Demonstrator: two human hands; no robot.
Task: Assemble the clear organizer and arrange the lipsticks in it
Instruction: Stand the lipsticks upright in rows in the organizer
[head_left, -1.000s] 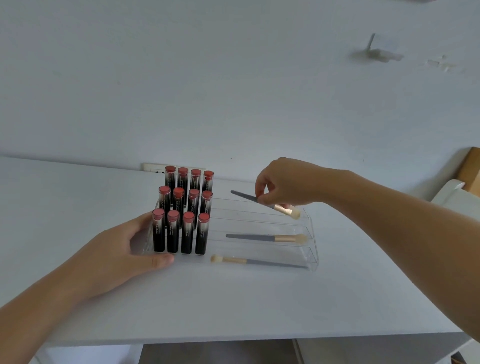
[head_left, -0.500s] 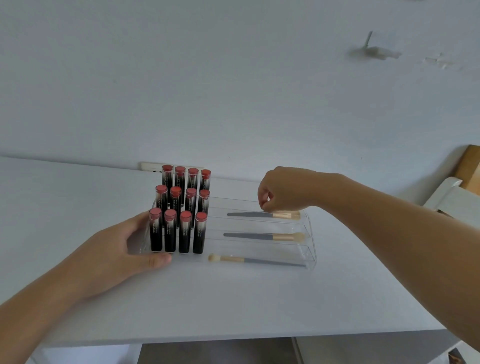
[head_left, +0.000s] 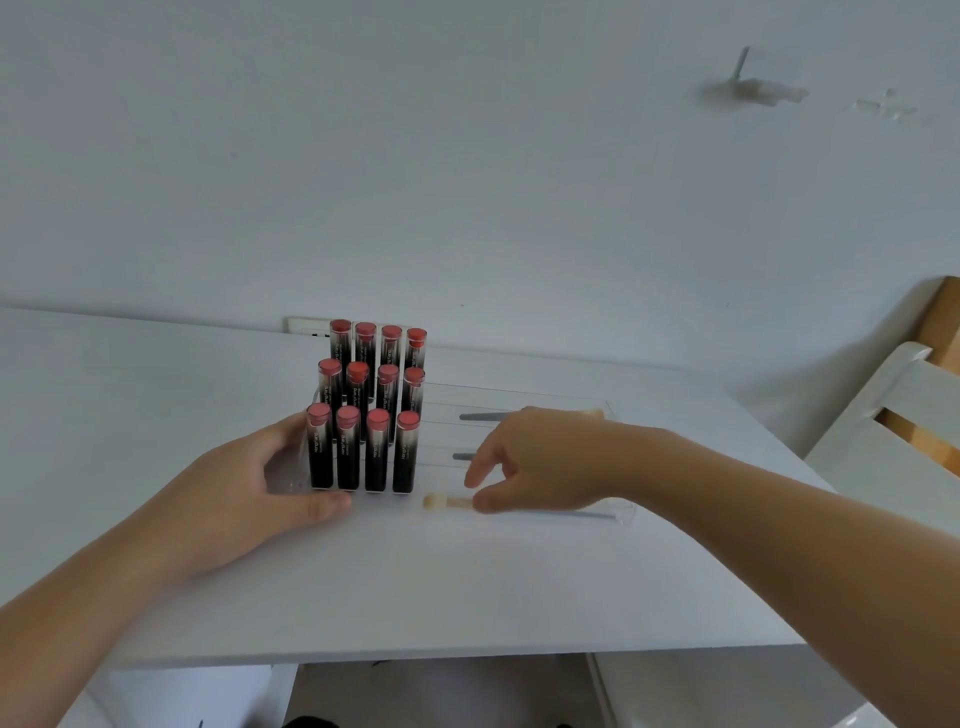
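a: right hand no longer up at the back tray of the clear organizer. dropped forward to the front tray, toward the near edge of the desk.

b: and the back brush?

a: released a moment ago, lying flat in the rear tray, grey handle showing past the wrist. middle brush mostly hidden behind the same hand.

b: fingers now?

a: thumb and forefinger parted, poised just above the pale tip of the front brush. touching or only close, cannot tell. not pinching yet, by the look of it.

b: left hand?

a: as before: curled against the organizer's left end, thumb flat on the desk along its front, steadying rather than gripping anything.

b: lipsticks?

a: twelve, upright in three stepped rows of four at the organizer's left end, toward the far edge of the desk. unmoved.

b: meaning?

a: probably near done. organizer assembled, lipsticks all in place; only a tidy of the front brush seemingly left.
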